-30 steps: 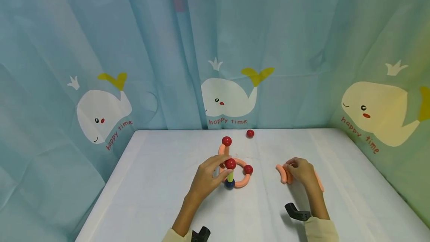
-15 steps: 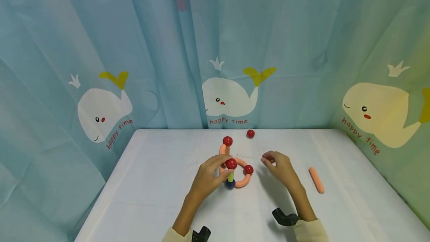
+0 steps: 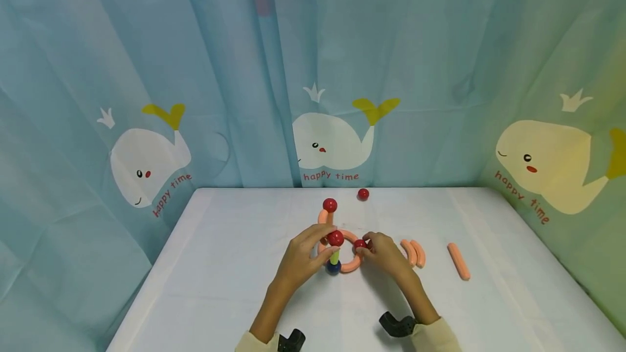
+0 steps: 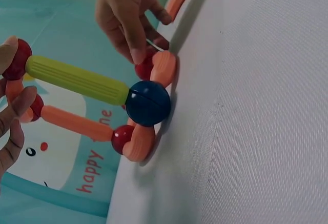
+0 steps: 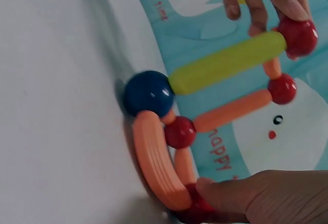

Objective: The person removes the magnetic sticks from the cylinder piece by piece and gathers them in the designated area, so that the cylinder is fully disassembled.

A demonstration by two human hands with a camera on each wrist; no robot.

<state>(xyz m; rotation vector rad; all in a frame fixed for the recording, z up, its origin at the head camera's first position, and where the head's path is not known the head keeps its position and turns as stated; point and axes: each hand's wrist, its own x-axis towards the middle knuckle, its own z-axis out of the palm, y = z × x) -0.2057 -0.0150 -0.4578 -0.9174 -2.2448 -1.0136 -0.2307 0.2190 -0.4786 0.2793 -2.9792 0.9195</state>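
Note:
A magnetic ball-and-rod frame stands on the table. Orange curved rods [image 5: 159,160] form its ring base, with a blue ball [image 4: 148,103] at the near side. From the blue ball rises a yellow-green rod [image 4: 77,79], topped by a red ball [image 3: 336,238]. Thumb and fingers of my left hand [image 3: 299,257] pinch that top ball. Behind, a straight orange rod [image 5: 233,110] carries another red ball [image 3: 330,205]; a curved rod links the two upper balls. At the ring's right side, my right hand [image 3: 387,255] pinches a red ball [image 3: 360,244] between thumb and fingers.
Right of the frame lie two curved orange rods [image 3: 418,254], side by side. Farther right is a straight orange rod [image 3: 458,261]. A loose red ball [image 3: 363,194] sits near the far edge of the white table [image 3: 220,265]. Behind hangs a whale-print curtain [image 3: 415,69].
My right hand has moved left from the two curved rods to the red ball on the ring, leaving those rods lying there. The left hand has kept its hold in place.

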